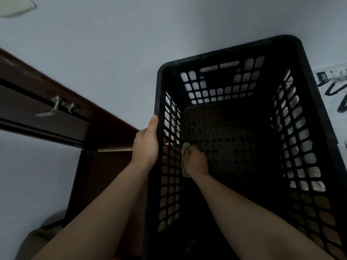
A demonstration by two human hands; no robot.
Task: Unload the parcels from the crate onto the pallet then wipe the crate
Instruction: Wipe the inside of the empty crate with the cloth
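A tall black plastic crate [309, 76] with perforated walls fills the right half of the head view, and nothing lies inside it. My left hand [147, 142] grips the crate's left wall from outside, thumb up along the rim and fingers showing through the holes. Inside, low against that same wall, my right hand [196, 160] holds a small pale cloth [185, 148]. Part of the cloth is hidden under the hand.
A dark wooden door [47, 102] with a metal lever handle [54, 108] stands open at the left. White parcels with black print [333, 85] lie beyond the crate's right wall. A pale blue wall fills the background.
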